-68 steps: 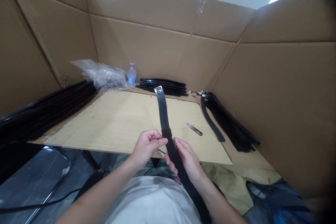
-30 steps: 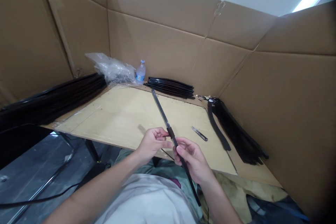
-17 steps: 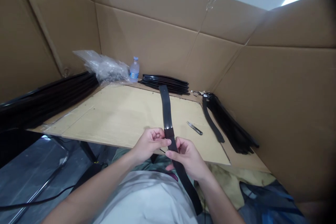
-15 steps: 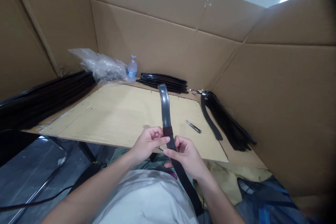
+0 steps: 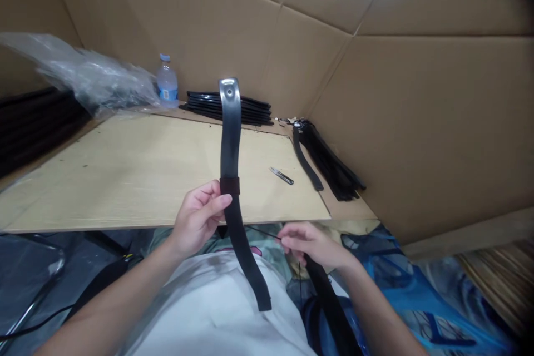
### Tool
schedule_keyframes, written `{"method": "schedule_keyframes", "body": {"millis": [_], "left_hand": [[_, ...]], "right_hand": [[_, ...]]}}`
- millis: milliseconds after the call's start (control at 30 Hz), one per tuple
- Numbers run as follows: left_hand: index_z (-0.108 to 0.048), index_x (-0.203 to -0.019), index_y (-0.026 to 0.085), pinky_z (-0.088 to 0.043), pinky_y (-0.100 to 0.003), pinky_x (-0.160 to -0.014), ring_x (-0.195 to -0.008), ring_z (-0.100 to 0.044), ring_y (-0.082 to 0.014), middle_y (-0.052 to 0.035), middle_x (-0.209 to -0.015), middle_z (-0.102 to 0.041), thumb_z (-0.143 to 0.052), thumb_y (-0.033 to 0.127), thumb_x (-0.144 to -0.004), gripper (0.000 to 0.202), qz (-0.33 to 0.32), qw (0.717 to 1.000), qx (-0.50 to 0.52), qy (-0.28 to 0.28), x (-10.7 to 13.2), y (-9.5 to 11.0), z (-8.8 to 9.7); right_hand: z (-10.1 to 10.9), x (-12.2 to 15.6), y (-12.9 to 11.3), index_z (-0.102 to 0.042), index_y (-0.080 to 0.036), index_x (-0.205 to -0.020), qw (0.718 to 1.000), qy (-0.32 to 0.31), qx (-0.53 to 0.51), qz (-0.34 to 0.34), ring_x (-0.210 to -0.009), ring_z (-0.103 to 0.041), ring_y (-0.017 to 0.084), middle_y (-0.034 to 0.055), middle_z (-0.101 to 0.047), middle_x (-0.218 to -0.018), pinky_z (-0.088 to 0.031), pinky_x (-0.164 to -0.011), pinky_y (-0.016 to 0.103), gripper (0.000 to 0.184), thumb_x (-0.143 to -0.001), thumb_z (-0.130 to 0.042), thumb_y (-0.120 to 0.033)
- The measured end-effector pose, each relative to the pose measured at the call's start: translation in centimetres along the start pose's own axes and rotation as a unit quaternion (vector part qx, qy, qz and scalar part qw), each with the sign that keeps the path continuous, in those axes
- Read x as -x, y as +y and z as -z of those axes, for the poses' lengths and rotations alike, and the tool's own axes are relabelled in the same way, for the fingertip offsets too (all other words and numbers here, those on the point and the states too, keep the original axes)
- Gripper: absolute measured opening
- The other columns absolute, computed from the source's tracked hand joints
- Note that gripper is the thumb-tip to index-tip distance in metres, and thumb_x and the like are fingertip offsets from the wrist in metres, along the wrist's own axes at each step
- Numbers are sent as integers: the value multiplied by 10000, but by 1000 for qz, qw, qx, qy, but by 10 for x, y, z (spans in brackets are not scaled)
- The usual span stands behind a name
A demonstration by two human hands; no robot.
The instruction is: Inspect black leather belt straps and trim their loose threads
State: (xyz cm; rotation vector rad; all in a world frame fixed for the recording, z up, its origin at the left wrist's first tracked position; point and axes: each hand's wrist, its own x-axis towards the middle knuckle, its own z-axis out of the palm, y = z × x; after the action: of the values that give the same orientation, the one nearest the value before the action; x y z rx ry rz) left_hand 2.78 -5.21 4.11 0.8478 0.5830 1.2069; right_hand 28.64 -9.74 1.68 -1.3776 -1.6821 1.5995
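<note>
A long black strap (image 5: pixel 231 139) stands up in front of me, its glossy upper end showing a small round hole or stud. A dark brown band (image 5: pixel 230 186) wraps around its middle. My left hand (image 5: pixel 199 216) is closed on the strap just at and below that band, thumb in front. Lower down, the strap's plain end curves over my shirt. To the right, below the board's front edge, my right hand (image 5: pixel 311 243) pinches a thin dark cord (image 5: pixel 265 232), which stretches left towards the strap. Where the cord's other end is fixed is hidden behind the strap.
Thread snips (image 5: pixel 282 175) lie on the pale board (image 5: pixel 167 167). A stack of glossy black strips (image 5: pixel 229 108), a water bottle (image 5: pixel 167 82) and clear plastic (image 5: pixel 108 78) are at the back. Black straps (image 5: pixel 329 161) lie right. Cardboard walls (image 5: pixel 438 111) surround the table.
My right hand has let go of the strap and moved right and down, drawing the thin cord out. My left hand still grips the strap, now turned more upright. The view has shifted right and down.
</note>
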Motion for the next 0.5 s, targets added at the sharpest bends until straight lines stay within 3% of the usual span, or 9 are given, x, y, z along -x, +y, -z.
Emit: {"method": "schedule_keyframes", "body": {"millis": [67,167,233,367,433,500], "left_hand": [[-564,-752,134,-400,-206,-447,-476,-492,-90,6,-578,-541,-704,240,-667,195,10,1000,7,-2,0,-4,-3],[-577,-777,133,-406,-200,-453,-493,-499,-90,0,-603,-553,-699,234,-673,189,17,1000,21,-1,0,-11,-7],[-583,-767,131,-383,-178,-428,-464,-463,-69,16,-572,-524,-696,229,-674,176,16,999,31,4,1,-13,-9],[-598,-762,129,-360,-153,-390,-422,-416,-51,32,-524,-496,-709,218,-651,180,-10,999,35,28,1,-6,-5],[-606,-766,123,-386,-159,-399,-429,-434,-59,17,-530,-528,-712,199,-639,182,-37,997,38,52,0,4,1],[-590,-709,117,-425,-183,-426,-437,-443,-70,3,-524,-547,-688,162,-646,125,-70,992,56,87,-3,15,7]], "right_hand": [[21,22,19,-585,-168,-809,993,32,101,-45,-438,-419,83,-34,-503,-594,-339,-405,192,266,-805,-542,-430],[51,48,53,-549,-168,-662,957,139,245,-66,-551,-459,120,-20,-501,-592,-378,-509,223,232,-790,-549,-362],[67,59,76,-537,-172,-665,932,194,259,-165,-600,-494,136,0,-543,-630,-401,-554,237,185,-778,-543,-318],[83,75,116,-560,-142,-582,913,139,219,-317,-379,-496,155,36,-558,-466,-406,-411,280,149,-709,-561,-219],[79,85,132,-565,-133,-491,898,108,193,-381,-328,-511,187,59,-554,-407,-411,-359,305,178,-661,-585,-184],[67,98,145,-556,-139,-425,886,119,185,-409,-323,-530,205,67,-556,-390,-421,-343,321,217,-634,-604,-176]]}}
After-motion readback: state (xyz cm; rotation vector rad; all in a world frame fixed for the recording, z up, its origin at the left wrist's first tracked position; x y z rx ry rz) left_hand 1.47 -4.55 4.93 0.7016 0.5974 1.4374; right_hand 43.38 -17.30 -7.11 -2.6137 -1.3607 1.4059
